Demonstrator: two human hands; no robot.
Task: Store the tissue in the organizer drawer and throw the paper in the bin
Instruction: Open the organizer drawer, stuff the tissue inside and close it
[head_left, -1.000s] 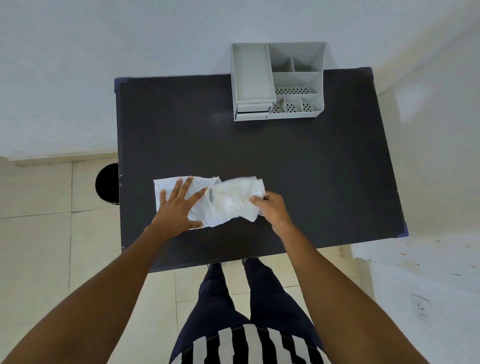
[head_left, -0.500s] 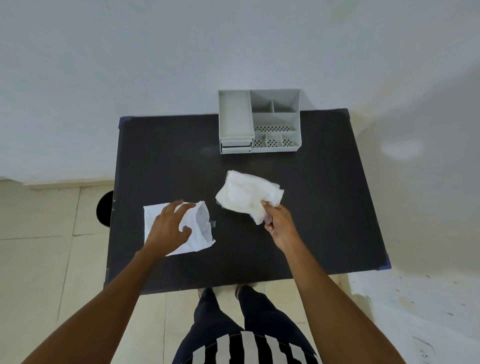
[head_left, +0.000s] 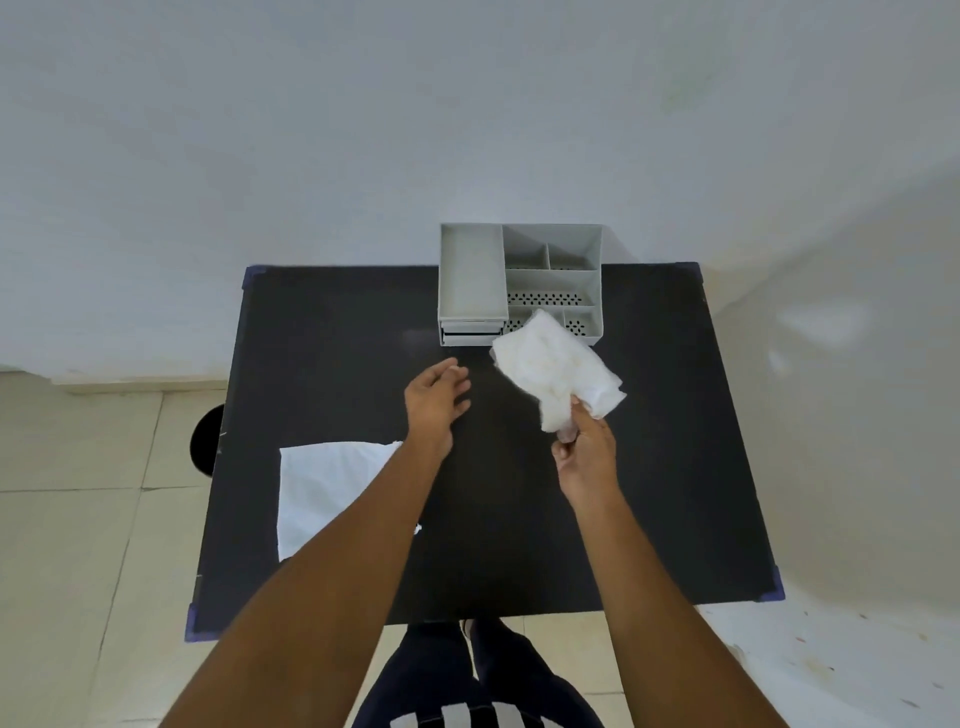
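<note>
My right hand (head_left: 584, 452) pinches a crumpled white tissue (head_left: 553, 366) and holds it in the air just in front of the grey organizer (head_left: 472, 275), whose small drawers (head_left: 470, 332) at the front left look closed. My left hand (head_left: 434, 400) hovers empty with fingers apart above the black table (head_left: 649, 467), a short way in front of the drawers. A flat white paper (head_left: 327, 483) lies on the table's left side, partly hidden under my left forearm.
A black round bin (head_left: 208, 441) stands on the tiled floor by the table's left edge. The organizer sits at the table's far edge against a white wall. Another white surface borders the table on the right.
My left hand let go of the paper and moved forward toward the organizer. My right hand carried the tissue up and farther forward, close to the organizer's front.
</note>
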